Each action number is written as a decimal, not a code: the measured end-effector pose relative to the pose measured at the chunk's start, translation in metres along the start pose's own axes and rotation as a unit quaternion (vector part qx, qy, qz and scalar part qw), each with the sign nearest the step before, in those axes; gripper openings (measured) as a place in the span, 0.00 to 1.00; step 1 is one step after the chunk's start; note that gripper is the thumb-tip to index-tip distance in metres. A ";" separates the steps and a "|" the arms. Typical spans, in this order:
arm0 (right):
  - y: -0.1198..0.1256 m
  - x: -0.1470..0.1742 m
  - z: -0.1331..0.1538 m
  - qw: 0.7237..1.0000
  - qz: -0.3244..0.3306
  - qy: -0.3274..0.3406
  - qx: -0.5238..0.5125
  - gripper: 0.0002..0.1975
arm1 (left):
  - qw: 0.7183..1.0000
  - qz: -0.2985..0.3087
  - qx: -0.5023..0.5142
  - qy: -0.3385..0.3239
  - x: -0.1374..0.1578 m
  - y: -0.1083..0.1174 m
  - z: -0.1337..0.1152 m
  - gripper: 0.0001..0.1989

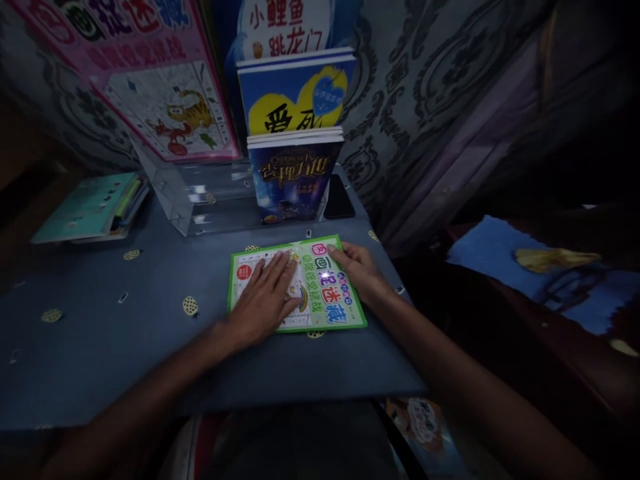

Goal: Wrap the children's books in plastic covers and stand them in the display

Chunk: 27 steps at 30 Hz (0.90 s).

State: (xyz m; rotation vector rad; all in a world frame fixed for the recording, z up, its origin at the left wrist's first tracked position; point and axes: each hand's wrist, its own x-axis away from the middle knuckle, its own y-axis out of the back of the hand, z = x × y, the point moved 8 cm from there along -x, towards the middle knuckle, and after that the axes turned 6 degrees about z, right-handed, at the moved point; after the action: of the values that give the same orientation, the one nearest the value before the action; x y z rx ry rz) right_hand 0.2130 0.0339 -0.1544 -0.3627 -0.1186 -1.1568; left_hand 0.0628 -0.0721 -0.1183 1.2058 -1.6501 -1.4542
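A green-bordered children's picture book [325, 293] lies flat and turned sideways on the blue tablecloth, near the table's front right. My left hand [265, 293] rests palm down on its cover with the fingers stretched out. At the book's upper right edge is my right hand [357, 263], its thumb on the cover and the other fingers curled by the edge, partly hidden. Just behind stands a dark blue book [295, 180] with gold lettering, in front of a blue and yellow book [295, 93].
A clear acrylic stand [175, 200] holds a large pink picture book [165, 100] at the back left. Farther left lies a stack of teal-covered books [87, 207]. A black phone [339, 197] lies by the right edge. Blue cloth [495, 253] lies beyond the table at right.
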 end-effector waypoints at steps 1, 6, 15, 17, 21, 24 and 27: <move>0.000 0.000 0.000 1.000 0.001 0.001 0.008 0.21 | 1.000 0.011 -0.010 0.006 0.003 -0.006 -0.001 0.32; -0.001 0.003 -0.002 1.000 0.005 -0.007 0.019 0.23 | 0.996 0.033 -0.036 0.072 0.018 -0.012 0.036 0.34; 0.002 0.001 -0.003 0.999 -0.016 0.004 0.036 0.23 | 0.992 0.048 -0.044 0.104 0.066 0.001 0.080 0.36; 0.002 0.001 -0.003 0.999 -0.013 0.005 0.041 0.22 | 0.993 0.056 -0.052 0.087 0.073 0.001 0.076 0.39; 0.001 0.001 -0.002 0.999 -0.009 0.013 0.039 0.22 | 0.994 0.071 -0.065 0.052 0.083 0.001 0.069 0.46; 0.000 0.002 -0.001 0.999 -0.007 0.017 0.030 0.22 | 0.994 0.081 -0.061 0.041 0.087 0.002 0.070 0.50; -0.004 0.004 0.001 1.000 0.005 0.023 0.018 0.22 | 0.994 0.081 -0.053 0.042 0.082 0.004 0.072 0.51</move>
State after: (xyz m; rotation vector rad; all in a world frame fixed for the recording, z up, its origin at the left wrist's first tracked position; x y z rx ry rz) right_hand 0.2111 0.0299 -0.1513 -0.3036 -0.0970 -1.1502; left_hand -0.0342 -0.1185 -0.1377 1.0368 -1.5566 -1.3544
